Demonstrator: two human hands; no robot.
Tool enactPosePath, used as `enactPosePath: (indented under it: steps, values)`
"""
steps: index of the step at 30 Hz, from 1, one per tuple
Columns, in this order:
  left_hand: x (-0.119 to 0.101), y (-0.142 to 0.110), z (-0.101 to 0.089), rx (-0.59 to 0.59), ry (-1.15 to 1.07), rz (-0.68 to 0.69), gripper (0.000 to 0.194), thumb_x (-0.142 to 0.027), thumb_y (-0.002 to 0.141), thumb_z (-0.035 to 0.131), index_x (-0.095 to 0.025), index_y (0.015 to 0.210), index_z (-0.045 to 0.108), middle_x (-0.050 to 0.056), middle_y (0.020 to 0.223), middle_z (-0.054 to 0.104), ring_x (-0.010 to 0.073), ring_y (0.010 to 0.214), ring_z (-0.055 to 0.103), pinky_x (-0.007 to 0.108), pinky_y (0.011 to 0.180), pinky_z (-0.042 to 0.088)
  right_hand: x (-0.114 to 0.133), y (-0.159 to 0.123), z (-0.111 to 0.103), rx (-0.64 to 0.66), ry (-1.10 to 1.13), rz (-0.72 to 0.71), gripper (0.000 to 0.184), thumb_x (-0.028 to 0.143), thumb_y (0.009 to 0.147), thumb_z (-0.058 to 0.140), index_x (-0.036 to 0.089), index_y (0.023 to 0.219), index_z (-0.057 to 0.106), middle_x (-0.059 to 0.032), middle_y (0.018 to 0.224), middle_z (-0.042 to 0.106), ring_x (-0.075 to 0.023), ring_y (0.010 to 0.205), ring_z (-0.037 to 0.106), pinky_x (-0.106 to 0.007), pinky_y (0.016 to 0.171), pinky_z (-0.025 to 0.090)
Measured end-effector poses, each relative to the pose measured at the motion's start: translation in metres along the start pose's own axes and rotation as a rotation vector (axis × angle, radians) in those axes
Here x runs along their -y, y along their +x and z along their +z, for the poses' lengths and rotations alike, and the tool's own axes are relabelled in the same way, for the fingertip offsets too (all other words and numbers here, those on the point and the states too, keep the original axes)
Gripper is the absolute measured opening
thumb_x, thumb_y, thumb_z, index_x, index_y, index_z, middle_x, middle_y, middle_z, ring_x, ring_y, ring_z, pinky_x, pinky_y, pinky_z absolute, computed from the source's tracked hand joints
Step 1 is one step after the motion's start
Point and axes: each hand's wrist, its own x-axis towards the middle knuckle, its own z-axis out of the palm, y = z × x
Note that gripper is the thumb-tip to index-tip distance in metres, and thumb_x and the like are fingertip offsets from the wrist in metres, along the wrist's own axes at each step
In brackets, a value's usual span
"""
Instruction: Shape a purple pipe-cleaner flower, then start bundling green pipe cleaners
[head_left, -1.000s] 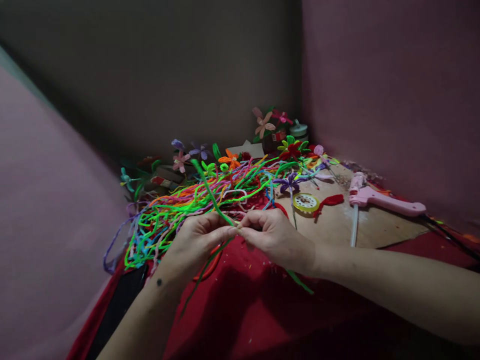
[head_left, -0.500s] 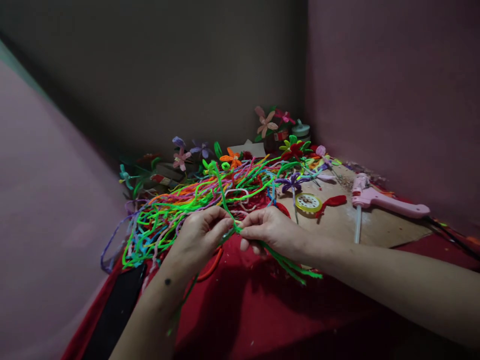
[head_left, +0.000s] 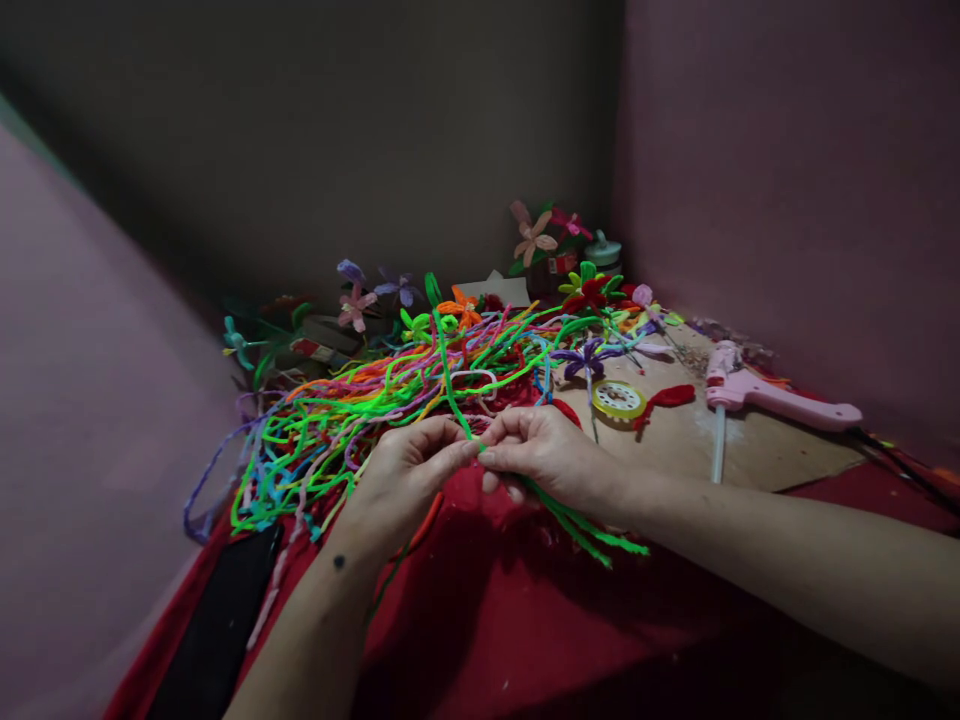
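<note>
Green pipe cleaners (head_left: 577, 525) are pinched between my two hands above a red cloth. My left hand (head_left: 409, 475) has its thumb and forefinger closed on them, fingertips almost meeting those of the other hand. My right hand (head_left: 544, 455) grips the bundle from the other side, and its loose ends stick out below the palm to the right. One green length rises from the pinch point toward the pile behind. Another dark green strand hangs under my left wrist. The exact crossing of the strands is hidden by the fingertips.
A heap of coloured pipe cleaners (head_left: 337, 420) spreads behind my hands. On a cardboard sheet (head_left: 675, 450) lie a pink glue gun (head_left: 780, 395), a yellow-rimmed spool (head_left: 619, 401) and a purple flower (head_left: 587, 358). A black flat object (head_left: 217, 620) is at left; finished flowers (head_left: 534, 240) stand behind.
My fingertips have drawn closer together over the pinch point. The upright green strand has shifted slightly, and the view has moved a little. Both hands keep their hold.
</note>
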Motion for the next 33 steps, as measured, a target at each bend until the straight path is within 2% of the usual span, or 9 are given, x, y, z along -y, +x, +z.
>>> enactPosePath:
  steps: [6, 11, 16, 19, 21, 24, 27, 30, 33]
  values:
    - [0.002, -0.003, 0.0, -0.064, -0.074, -0.03, 0.025, -0.035, 0.073, 0.06, -0.016, 0.059, 0.053, -0.006, 0.051, 0.041, 0.0068, 0.046, 0.029, 0.02, 0.044, 0.023, -0.007, 0.007, -0.003, 0.12, 0.149, 0.121, 0.005, 0.013, 0.077, 0.056, 0.013, 0.074, 0.052, -0.0016, 0.058, 0.064, -0.0072, 0.038, 0.051, -0.016, 0.034, 0.041]
    - [0.006, -0.002, -0.012, -0.078, -0.124, -0.073, 0.022, -0.032, 0.07, 0.062, -0.016, 0.058, 0.052, -0.005, 0.051, 0.043, 0.0066, 0.046, 0.032, 0.019, 0.044, 0.025, -0.015, 0.009, -0.002, 0.167, 0.15, 0.303, 0.011, 0.01, 0.08, 0.052, 0.009, 0.072, 0.06, -0.0019, 0.052, 0.062, -0.0052, 0.034, 0.046, -0.014, 0.03, 0.038]
    - [0.012, 0.003, -0.023, -0.039, -0.12, -0.12, 0.023, -0.031, 0.067, 0.063, -0.016, 0.056, 0.051, -0.005, 0.048, 0.045, 0.0059, 0.043, 0.034, 0.019, 0.042, 0.025, -0.015, 0.005, 0.001, 0.204, 0.183, 0.252, 0.014, 0.015, 0.076, 0.058, 0.009, 0.063, 0.057, -0.0042, 0.054, 0.064, -0.0077, 0.038, 0.053, -0.016, 0.034, 0.044]
    - [0.014, 0.003, -0.028, -0.007, -0.155, -0.11, 0.021, -0.031, 0.068, 0.063, -0.016, 0.057, 0.053, -0.004, 0.05, 0.049, 0.0066, 0.045, 0.039, 0.019, 0.044, 0.029, -0.012, 0.002, -0.001, 0.272, 0.221, 0.177, 0.012, 0.019, 0.073, 0.063, 0.009, 0.067, 0.058, -0.0037, 0.057, 0.065, -0.0081, 0.04, 0.055, -0.018, 0.038, 0.046]
    - [0.016, 0.002, -0.032, -0.025, -0.167, -0.11, 0.021, -0.031, 0.068, 0.064, -0.016, 0.058, 0.053, -0.004, 0.05, 0.05, 0.0068, 0.045, 0.04, 0.019, 0.045, 0.03, -0.011, 0.001, -0.002, 0.319, 0.175, 0.17, 0.01, 0.019, 0.074, 0.063, 0.009, 0.075, 0.061, -0.0022, 0.058, 0.065, -0.0066, 0.038, 0.052, -0.017, 0.036, 0.044]
    - [0.019, 0.002, -0.036, -0.075, -0.134, -0.111, 0.023, -0.03, 0.069, 0.064, -0.015, 0.056, 0.053, -0.003, 0.049, 0.05, 0.0068, 0.044, 0.04, 0.019, 0.044, 0.029, -0.01, 0.0, -0.003, 0.311, 0.032, 0.201, 0.011, 0.014, 0.076, 0.057, 0.01, 0.085, 0.063, 0.0018, 0.054, 0.062, -0.0034, 0.029, 0.04, -0.014, 0.028, 0.031]
    - [0.022, 0.002, -0.04, -0.071, -0.192, -0.076, 0.025, -0.031, 0.07, 0.064, -0.015, 0.055, 0.053, -0.003, 0.049, 0.05, 0.0074, 0.045, 0.041, 0.02, 0.044, 0.03, -0.007, -0.001, -0.001, 0.264, -0.053, 0.199, 0.009, 0.012, 0.079, 0.052, 0.011, 0.077, 0.061, 0.0041, 0.051, 0.059, -0.0018, 0.024, 0.03, -0.014, 0.025, 0.023]
    - [0.021, 0.001, -0.04, -0.053, -0.27, -0.041, 0.024, -0.032, 0.07, 0.064, -0.015, 0.056, 0.053, -0.003, 0.051, 0.05, 0.0082, 0.046, 0.043, 0.021, 0.045, 0.032, -0.004, -0.003, 0.003, 0.312, -0.083, 0.222, 0.012, 0.011, 0.081, 0.051, 0.012, 0.07, 0.055, 0.0017, 0.056, 0.062, -0.0029, 0.03, 0.043, -0.014, 0.032, 0.032]
    - [0.019, 0.0, -0.033, -0.064, -0.253, -0.034, 0.022, -0.03, 0.069, 0.065, -0.014, 0.058, 0.054, -0.004, 0.051, 0.05, 0.0072, 0.046, 0.041, 0.02, 0.045, 0.03, -0.004, -0.002, 0.007, 0.366, 0.016, 0.21, 0.007, 0.01, 0.081, 0.053, 0.012, 0.074, 0.054, -0.0029, 0.064, 0.066, -0.0072, 0.049, 0.059, -0.017, 0.051, 0.048]
